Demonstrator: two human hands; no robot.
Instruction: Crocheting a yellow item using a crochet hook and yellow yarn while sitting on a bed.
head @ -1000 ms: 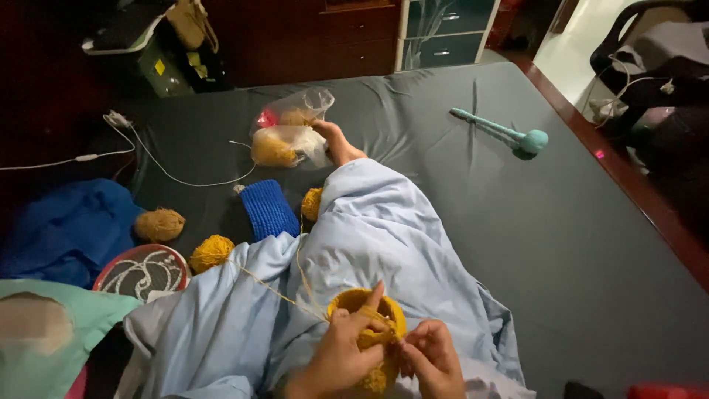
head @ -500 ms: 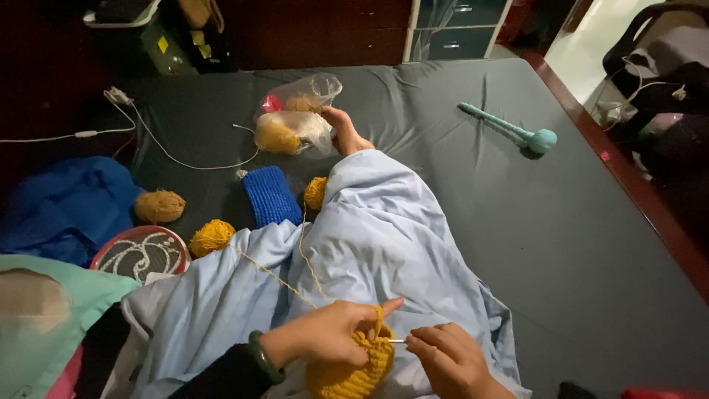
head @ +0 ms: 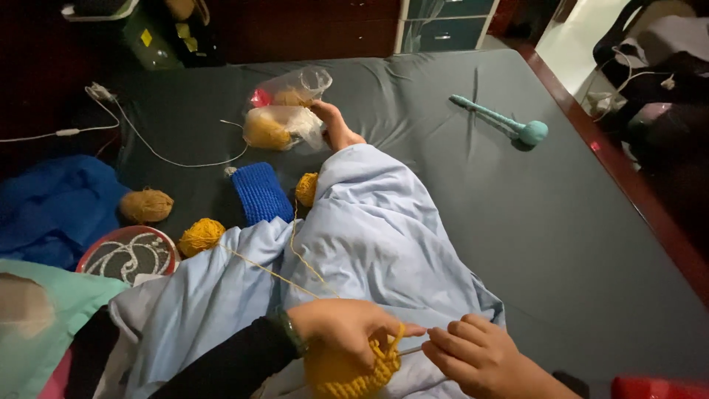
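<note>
Head-camera view looked down over a lap covered by a pale blue blanket (head: 369, 244), which serves as the landmark for everything else. At the near edge of that blanket, the left hand (head: 347, 329) was closed over the top of a mustard-yellow crochet piece (head: 347, 373), fingers curled around its upper rim and a dark wristband showing at the cuff. Just beside it, the right hand (head: 480, 358) was pinched shut on a thin crochet hook (head: 413, 350) (only a short sliver of it showed between the two hands), its tip meeting the yellow work.

From the crochet piece a strand of yellow yarn (head: 295, 251) ran up across the blanket to a small yellow yarn ball (head: 306, 188) resting against the blanket's far left fold. Touching that same side lay a blue knitted piece (head: 258, 193). Further left of the blanket sat another yellow ball (head: 201, 236), a tan ball (head: 146, 205) and a round red-rimmed tin (head: 129, 255).

Beyond the blanket's far end a bare foot (head: 336, 125) stuck out, touching a clear plastic bag of yellow yarn (head: 277, 127). Well apart to the right of the blanket, a teal long-handled massager (head: 506, 124) lay on the dark grey bedsheet (head: 561, 222).
</note>
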